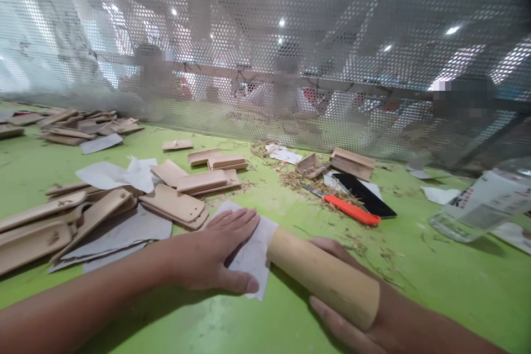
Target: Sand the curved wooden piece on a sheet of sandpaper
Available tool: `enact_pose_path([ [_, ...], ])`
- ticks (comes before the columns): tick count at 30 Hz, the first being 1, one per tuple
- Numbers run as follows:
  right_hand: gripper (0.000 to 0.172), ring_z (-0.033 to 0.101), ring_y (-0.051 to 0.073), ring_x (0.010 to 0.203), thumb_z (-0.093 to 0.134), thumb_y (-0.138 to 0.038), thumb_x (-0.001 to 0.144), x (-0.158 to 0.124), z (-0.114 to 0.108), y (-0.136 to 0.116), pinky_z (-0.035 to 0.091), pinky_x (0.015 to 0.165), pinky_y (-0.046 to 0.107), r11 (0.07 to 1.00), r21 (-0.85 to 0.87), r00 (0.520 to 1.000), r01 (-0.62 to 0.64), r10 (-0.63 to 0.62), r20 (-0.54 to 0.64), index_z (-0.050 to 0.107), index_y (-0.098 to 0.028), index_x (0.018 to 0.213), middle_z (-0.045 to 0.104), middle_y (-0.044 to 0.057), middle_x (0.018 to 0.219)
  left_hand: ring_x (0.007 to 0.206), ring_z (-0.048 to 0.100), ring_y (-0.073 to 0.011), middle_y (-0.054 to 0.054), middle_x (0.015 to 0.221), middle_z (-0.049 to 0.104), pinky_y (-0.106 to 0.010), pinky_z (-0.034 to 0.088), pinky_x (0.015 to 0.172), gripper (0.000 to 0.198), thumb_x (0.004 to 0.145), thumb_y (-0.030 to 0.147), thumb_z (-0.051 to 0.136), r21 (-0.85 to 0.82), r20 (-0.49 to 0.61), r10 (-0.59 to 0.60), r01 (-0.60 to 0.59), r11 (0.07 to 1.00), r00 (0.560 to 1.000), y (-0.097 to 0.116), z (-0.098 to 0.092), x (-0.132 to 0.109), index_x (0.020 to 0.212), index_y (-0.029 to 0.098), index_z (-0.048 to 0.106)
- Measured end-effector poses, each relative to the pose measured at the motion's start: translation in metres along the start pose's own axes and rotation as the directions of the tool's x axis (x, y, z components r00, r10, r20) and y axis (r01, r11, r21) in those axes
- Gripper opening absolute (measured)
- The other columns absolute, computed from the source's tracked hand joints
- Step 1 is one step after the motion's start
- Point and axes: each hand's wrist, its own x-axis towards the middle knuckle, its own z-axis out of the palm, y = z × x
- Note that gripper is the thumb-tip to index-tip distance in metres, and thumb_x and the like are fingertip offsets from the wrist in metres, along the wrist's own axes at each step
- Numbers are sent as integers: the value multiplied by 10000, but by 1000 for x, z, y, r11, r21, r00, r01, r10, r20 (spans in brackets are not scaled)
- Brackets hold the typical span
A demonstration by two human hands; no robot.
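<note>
My left hand point(215, 257) lies flat with fingers stretched out on a sheet of grey sandpaper point(253, 249) spread on the green table point(456, 287). My right hand point(344, 315) is wrapped round a pale bamboo cylinder point(323, 276), which lies tilted with its far end resting on the edge of the sandpaper. The hand's fingers show on both sides of the cylinder.
Several flat bamboo pieces point(182, 204) and more paper sheets point(120, 174) lie at the left. An orange-handled knife point(348, 209), a black phone point(365, 194) and shavings lie beyond. A clear plastic bottle point(481, 204) lies at the right. A perforated metal screen point(290, 55) bounds the far edge.
</note>
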Motion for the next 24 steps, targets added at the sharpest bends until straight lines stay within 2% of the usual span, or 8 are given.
enact_pose_path([
  [2,610,726,322,1000,580,-479,960,2,-4,5,630,900,442,998,-56,999,-22,25,43,481,-207,1497,722,149,1157,1589,1,-352,-149,1716,-3,-543,117,1270,1106,929,714,618,-3,28,-16,16,1000,999,1,-2,-1,1681,116,71],
  [4,544,719,334,1030,483,-482,1016,4,-8,6,590,978,505,993,-112,998,-22,28,54,517,-217,1490,739,144,1123,1587,-11,-359,-144,1716,-14,-545,111,1270,1116,927,736,605,-14,34,-24,25,1000,999,1,-4,-2,1681,115,66],
  [6,520,692,340,1121,460,-457,1035,6,-10,2,528,1072,527,993,-121,995,12,0,103,525,-236,1501,732,140,1186,1585,6,-371,-148,1717,10,-556,118,1268,1107,916,717,631,-22,14,0,1,1000,1000,1,-4,-1,1685,135,88],
  [10,593,666,331,1177,507,-422,1008,4,-4,-14,556,1052,474,998,-63,967,30,-13,255,430,-242,1567,663,149,1337,1586,67,-375,-132,1723,97,-594,98,1262,957,899,518,727,-4,-35,125,-126,992,991,3,-2,1,1675,258,230],
  [13,704,572,367,1308,555,-393,966,2,-1,-18,501,1114,500,996,-49,968,78,-64,243,320,-208,1604,558,181,1455,1568,136,-445,-174,1715,185,-668,133,1232,910,906,626,713,-34,-105,147,-152,988,984,7,1,3,1647,265,329],
  [17,712,606,321,1239,589,-306,930,-1,0,-13,551,1055,427,993,28,958,112,-116,262,300,-242,1577,573,148,1382,1545,214,-484,-207,1680,301,-695,169,1217,934,858,702,736,-17,-170,139,-144,989,976,10,5,5,1609,246,418],
  [22,676,542,345,1314,599,-316,920,0,5,-7,488,1128,471,997,-47,984,61,-53,171,345,-218,1538,545,168,1395,1569,40,-470,-189,1732,90,-694,134,1220,1023,878,769,656,2,-64,97,-97,995,993,6,8,6,1670,257,258],
  [24,637,542,341,1314,598,-340,929,0,7,-5,466,1150,472,998,-41,983,52,-44,176,391,-213,1518,570,162,1364,1569,18,-459,-184,1729,50,-682,120,1227,1059,868,799,641,-6,-59,87,-87,996,994,5,8,6,1675,249,231],
])
